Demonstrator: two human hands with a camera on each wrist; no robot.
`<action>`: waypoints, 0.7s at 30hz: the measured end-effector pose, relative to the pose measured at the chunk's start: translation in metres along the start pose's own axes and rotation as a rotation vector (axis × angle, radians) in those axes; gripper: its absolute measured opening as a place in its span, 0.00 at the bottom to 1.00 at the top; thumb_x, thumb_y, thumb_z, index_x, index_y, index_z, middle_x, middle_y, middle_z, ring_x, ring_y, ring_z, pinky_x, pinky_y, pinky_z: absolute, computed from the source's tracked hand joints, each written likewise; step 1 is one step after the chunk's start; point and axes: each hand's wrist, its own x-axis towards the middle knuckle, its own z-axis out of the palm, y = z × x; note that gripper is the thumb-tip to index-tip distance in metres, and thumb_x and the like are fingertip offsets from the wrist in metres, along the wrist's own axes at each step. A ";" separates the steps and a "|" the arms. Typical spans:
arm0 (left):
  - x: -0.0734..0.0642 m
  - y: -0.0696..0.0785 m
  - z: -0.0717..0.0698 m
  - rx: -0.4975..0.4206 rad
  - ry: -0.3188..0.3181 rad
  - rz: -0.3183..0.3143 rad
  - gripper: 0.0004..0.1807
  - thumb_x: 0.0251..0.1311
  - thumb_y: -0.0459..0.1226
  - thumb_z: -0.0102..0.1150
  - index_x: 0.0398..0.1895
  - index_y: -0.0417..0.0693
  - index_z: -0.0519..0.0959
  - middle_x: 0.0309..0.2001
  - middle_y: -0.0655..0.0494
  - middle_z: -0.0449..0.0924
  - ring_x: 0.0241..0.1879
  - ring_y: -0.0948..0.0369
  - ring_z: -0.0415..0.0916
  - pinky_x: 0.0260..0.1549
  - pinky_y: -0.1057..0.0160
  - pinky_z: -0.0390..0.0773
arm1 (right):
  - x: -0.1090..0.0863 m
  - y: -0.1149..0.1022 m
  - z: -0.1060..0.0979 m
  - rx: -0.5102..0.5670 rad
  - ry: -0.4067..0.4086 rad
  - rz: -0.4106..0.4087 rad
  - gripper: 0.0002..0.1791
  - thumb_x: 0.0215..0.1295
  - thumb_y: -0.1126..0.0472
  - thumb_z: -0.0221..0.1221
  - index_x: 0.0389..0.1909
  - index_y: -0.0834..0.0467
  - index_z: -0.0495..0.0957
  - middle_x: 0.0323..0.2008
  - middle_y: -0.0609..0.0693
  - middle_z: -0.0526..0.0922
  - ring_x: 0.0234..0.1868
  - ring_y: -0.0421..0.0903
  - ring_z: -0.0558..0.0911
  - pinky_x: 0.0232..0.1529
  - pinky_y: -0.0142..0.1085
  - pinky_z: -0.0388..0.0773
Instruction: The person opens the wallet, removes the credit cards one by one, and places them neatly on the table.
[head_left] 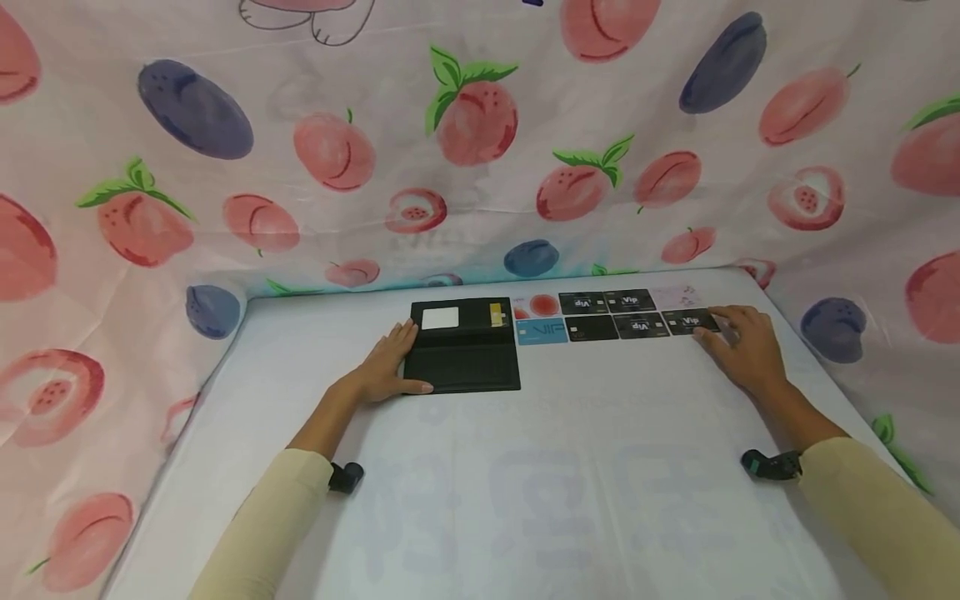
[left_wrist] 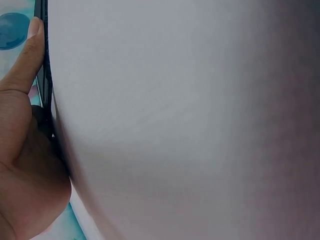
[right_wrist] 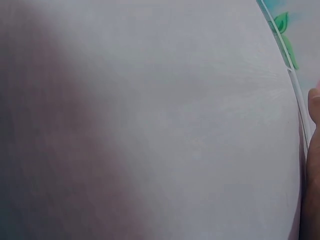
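An open black wallet (head_left: 463,364) lies flat on the white table, with a white panel and a gold card (head_left: 497,314) in its upper half. My left hand (head_left: 384,364) rests along the wallet's left edge, fingers stretched and thumb at the lower corner. In the left wrist view its thumb (left_wrist: 31,52) lies against the wallet's dark edge. At the right end of the card rows, my right hand (head_left: 750,346) touches a black Vip card (head_left: 686,322), thumb at its lower edge and index finger by its upper corner. The right wrist view shows only part of this hand.
Two rows of cards sit right of the wallet: a blue VIP card (head_left: 542,332), a peach-patterned card (head_left: 543,306), a pale pink card (head_left: 675,297) and several black ones. Fruit-printed cloth (head_left: 465,200) rises behind and beside the table (head_left: 525,483).
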 end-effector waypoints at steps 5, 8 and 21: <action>0.001 -0.001 0.001 -0.004 0.004 0.006 0.64 0.63 0.53 0.74 0.84 0.33 0.39 0.85 0.39 0.32 0.83 0.43 0.27 0.79 0.42 0.32 | 0.001 0.000 -0.002 -0.002 0.006 -0.016 0.32 0.73 0.48 0.65 0.67 0.66 0.73 0.65 0.72 0.69 0.66 0.72 0.64 0.64 0.71 0.64; 0.001 -0.002 0.001 0.000 0.004 0.004 0.64 0.63 0.54 0.74 0.84 0.32 0.40 0.85 0.38 0.33 0.83 0.42 0.27 0.79 0.41 0.33 | 0.001 -0.001 -0.002 0.006 0.007 -0.029 0.32 0.71 0.50 0.67 0.67 0.66 0.73 0.65 0.73 0.69 0.65 0.73 0.64 0.62 0.71 0.64; 0.000 -0.001 0.001 0.005 -0.002 0.012 0.65 0.63 0.55 0.73 0.84 0.33 0.39 0.85 0.38 0.32 0.83 0.42 0.27 0.79 0.41 0.33 | 0.005 -0.006 -0.001 0.028 -0.007 -0.078 0.36 0.65 0.50 0.71 0.68 0.66 0.73 0.65 0.73 0.68 0.65 0.73 0.63 0.63 0.71 0.59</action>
